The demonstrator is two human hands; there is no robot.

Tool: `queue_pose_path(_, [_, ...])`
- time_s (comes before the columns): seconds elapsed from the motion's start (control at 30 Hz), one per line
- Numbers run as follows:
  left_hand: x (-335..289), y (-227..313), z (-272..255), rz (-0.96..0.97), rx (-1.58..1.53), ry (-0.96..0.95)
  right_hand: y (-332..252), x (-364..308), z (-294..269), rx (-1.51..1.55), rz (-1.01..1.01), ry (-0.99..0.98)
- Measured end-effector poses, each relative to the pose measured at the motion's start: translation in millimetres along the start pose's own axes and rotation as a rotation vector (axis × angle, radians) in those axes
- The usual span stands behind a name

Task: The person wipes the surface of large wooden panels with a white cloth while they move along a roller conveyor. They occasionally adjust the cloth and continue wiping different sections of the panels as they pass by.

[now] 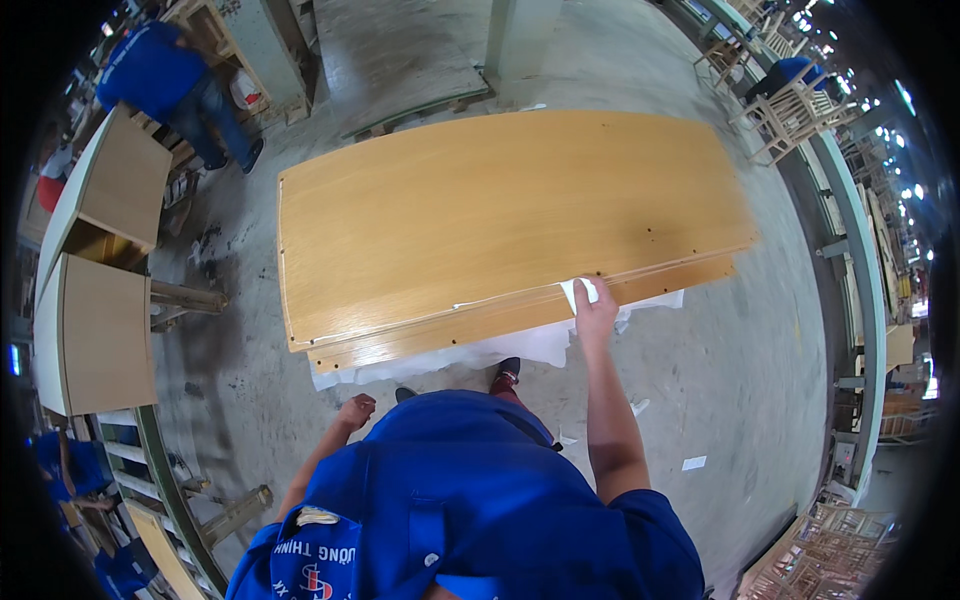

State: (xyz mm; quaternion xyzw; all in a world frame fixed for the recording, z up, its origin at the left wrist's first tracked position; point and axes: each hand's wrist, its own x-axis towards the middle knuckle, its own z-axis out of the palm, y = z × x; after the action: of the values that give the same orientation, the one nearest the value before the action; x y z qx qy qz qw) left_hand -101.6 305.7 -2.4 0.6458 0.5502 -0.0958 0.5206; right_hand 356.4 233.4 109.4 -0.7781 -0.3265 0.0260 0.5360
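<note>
A large varnished wooden panel (490, 210) with a curved far edge and small dark holes lies before me. It rests on a second wooden panel (420, 338) that shows along the near side. My right hand (595, 308) is at the near edge of the top panel, right of its middle, with its fingers closed on a white folded sheet (575, 294); whether it is cloth or paper I cannot tell. My left hand (357, 410) hangs by my body, apart from the panels, its fingers curled and nothing visible in them.
White wrapping sheet (520, 345) sticks out below the panels. Pale box-shaped cabinets (105, 335) stand at the left. A person in blue (160, 75) bends at the far left. Wooden chairs (795, 110) are at the far right, beyond a grey-green rail (865, 260).
</note>
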Motion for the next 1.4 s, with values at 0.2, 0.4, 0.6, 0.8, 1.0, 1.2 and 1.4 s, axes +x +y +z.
queue_pose_path(0.2, [20.2, 39.0, 12.3, 0.029, -0.016, -0.016, 27.7, 34.9, -36.0, -0.047, 0.013, 0.1])
queue_pose_path(0.4, [27.2, 56.6, 17.5, 0.049, 0.024, -0.007, 36.6, 44.9, -46.6, -0.073, 0.153, -0.018])
queue_pose_path(0.6, [27.2, 70.1, 13.3, 0.149, 0.205, -0.036, 52.3, 50.6, -49.1, 0.017, 0.139, -0.031])
queue_pose_path(0.8, [22.0, 79.1, 24.1, -0.003, 0.14, 0.006, 58.3, 60.3, -56.1, 0.051, 0.087, -0.031])
queue_pose_path(1.0, [29.8, 109.9, 43.9, -0.001, 0.206, -0.007, 82.8, 89.7, -82.0, -0.027, 0.041, 0.074])
queue_pose_path(1.2, [39.7, 138.1, 64.0, -0.005, 0.17, 0.004, 109.9, 127.9, -113.7, -0.038, -0.039, 0.167])
queue_pose_path(1.4, [43.0, 164.1, 80.5, -0.006, 0.198, 0.001, 145.2, 166.3, -146.2, -0.101, -0.13, 0.314])
